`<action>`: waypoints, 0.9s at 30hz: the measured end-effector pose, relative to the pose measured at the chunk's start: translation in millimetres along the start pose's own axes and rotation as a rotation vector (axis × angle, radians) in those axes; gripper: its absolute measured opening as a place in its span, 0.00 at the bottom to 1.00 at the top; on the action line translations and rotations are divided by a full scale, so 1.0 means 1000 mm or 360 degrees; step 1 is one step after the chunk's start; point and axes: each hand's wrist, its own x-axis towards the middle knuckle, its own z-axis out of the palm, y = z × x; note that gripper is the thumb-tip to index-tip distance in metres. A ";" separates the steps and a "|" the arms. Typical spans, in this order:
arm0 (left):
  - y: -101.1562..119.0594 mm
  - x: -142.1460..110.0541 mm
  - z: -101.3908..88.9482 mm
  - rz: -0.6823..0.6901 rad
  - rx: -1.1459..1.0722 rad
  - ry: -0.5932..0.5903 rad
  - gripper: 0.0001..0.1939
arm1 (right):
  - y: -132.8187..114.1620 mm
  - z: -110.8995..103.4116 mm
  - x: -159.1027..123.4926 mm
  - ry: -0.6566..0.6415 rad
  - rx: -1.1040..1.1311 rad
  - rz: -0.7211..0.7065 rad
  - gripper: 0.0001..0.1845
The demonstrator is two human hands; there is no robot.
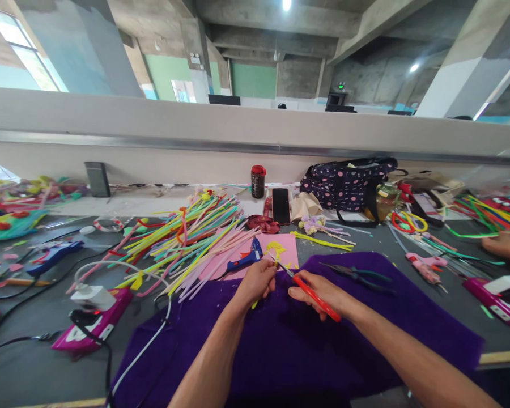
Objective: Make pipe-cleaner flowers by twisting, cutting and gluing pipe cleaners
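Observation:
My left hand [258, 281] is closed in a pinch on a yellow pipe cleaner [255, 305], whose end shows below the fingers. My right hand [318, 293] grips red-handled scissors [332, 313], their metal blades pointing up and left towards the left fingertips. Just beyond the hands, curled yellow pieces [276, 248] lie on a pink sheet [289, 245]. A blue glue gun [250, 256] rests on that sheet, left of the blades. Both hands are over a dark purple cloth [289, 351], and pliers [361, 273] lie on it to the right.
Many coloured pipe cleaners [195, 232] are heaped at left. Magenta power strips [96, 323] with cables sit on the table. Along the back stand a bottle [258, 182], a phone [280, 205] and a patterned bag [344, 181]. Another person's hand [505, 246] is at far right.

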 end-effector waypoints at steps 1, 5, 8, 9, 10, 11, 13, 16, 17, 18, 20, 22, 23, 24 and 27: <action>0.000 0.000 0.000 -0.0005 0.0011 0.0003 0.07 | 0.000 0.000 0.000 0.0008 -0.0005 0.0006 0.23; -0.001 0.000 0.000 0.0015 0.0036 -0.0005 0.07 | -0.001 0.000 -0.001 0.0055 -0.0040 -0.0050 0.18; -0.005 0.002 0.001 0.0048 0.0038 -0.0024 0.09 | 0.000 0.001 0.000 0.0094 -0.0048 -0.0094 0.13; -0.007 0.002 0.001 0.0055 0.0042 -0.0022 0.09 | 0.001 0.001 0.002 0.0102 -0.0037 -0.0081 0.13; -0.008 0.003 0.002 0.0059 0.0048 -0.0010 0.10 | 0.002 0.001 0.003 0.0105 -0.0022 -0.0063 0.13; -0.010 0.004 0.002 0.0061 0.0061 0.0005 0.11 | 0.004 0.001 0.006 0.0101 -0.0006 -0.0049 0.13; -0.013 0.005 0.002 0.0048 0.0105 0.0041 0.12 | 0.006 0.000 0.010 0.0085 0.0014 -0.0014 0.13; -0.015 0.007 0.003 0.0032 0.0194 0.0077 0.13 | 0.008 -0.001 0.017 0.0035 0.0056 0.0054 0.16; -0.016 0.007 0.003 0.0029 0.0221 0.0081 0.13 | 0.008 -0.002 0.018 0.0015 0.0091 0.0092 0.17; -0.015 0.007 0.003 0.0029 0.0244 0.0081 0.12 | 0.008 -0.002 0.019 -0.0004 0.0138 0.0133 0.18; -0.014 0.006 0.004 0.0028 0.0277 0.0073 0.12 | 0.008 -0.003 0.021 -0.0018 0.0247 0.0224 0.19; -0.012 0.005 0.003 0.0027 0.0292 0.0076 0.11 | 0.008 -0.004 0.021 -0.0011 0.0328 0.0325 0.19; -0.011 0.004 0.003 0.0029 0.0293 0.0080 0.11 | 0.008 -0.004 0.021 -0.0010 0.0351 0.0362 0.19; -0.010 0.003 0.002 0.0032 0.0288 0.0088 0.11 | 0.009 -0.004 0.020 -0.0009 0.0367 0.0377 0.19; -0.008 0.003 -0.002 0.0039 0.0237 0.0131 0.12 | 0.013 -0.004 0.015 -0.0011 0.0394 0.0289 0.20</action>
